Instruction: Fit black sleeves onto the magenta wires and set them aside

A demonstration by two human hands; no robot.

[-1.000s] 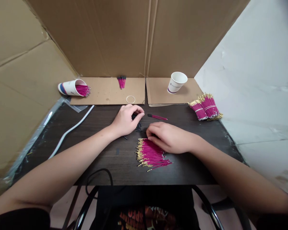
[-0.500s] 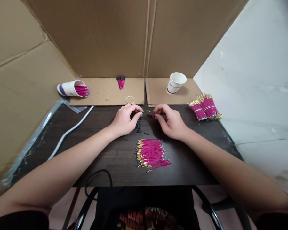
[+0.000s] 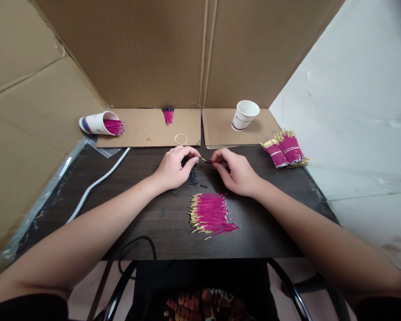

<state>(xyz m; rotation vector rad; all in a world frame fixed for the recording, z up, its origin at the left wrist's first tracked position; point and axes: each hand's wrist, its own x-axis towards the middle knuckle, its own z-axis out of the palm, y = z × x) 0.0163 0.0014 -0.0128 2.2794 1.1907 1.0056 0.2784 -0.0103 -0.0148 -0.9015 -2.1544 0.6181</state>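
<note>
My left hand (image 3: 174,168) is closed in a pinch on a small black sleeve (image 3: 200,158), which barely shows at the fingertips. Between the fingers of my right hand (image 3: 235,170) are magenta wires (image 3: 209,162); how many is hard to see. One wire's gold tip (image 3: 203,159) reaches to the sleeve at my left fingertips. Loose black sleeves (image 3: 191,177) lie under and beside my left hand, partly hidden by it. Closer to me, a pile of magenta wires (image 3: 212,214) lies on the table, gold ends to the left.
A tipped paper cup (image 3: 95,124) holds magenta wires at the left. Black-capped wires (image 3: 168,115) and a rubber band (image 3: 181,139) lie on cardboard (image 3: 137,129). An upright paper cup (image 3: 245,116) and banded wire bundles (image 3: 284,150) are at the right. A white cable (image 3: 100,183) crosses the left side.
My right hand has moved slightly left and turned. The gold wire tip, apart from my left fingertips before, now meets them. My left hand has hardly moved.
</note>
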